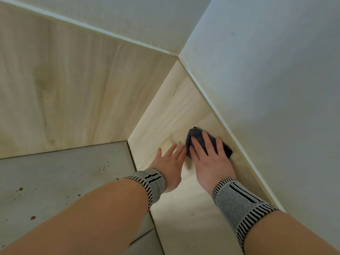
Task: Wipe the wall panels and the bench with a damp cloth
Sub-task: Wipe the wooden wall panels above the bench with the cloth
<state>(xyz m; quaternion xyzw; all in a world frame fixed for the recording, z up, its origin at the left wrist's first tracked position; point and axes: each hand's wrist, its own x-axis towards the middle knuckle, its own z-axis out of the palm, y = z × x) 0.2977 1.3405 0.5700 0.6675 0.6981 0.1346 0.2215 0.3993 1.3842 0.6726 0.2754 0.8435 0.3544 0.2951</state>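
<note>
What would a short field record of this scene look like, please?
cloth: dark cloth, pressed against the right wall panel
right hand: right hand lies on the cloth, fingers straight and spread
left hand: left hand beside the cloth, fingers straight, holds nothing
floor: grey tiles with brown spots

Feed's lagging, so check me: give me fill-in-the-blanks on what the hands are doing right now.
1. The right hand presses the dark cloth onto a pale ____ panel.
2. The left hand holds ____.
3. The grey surface bears ____ spots.
Missing: wood; nothing; brown.
</note>
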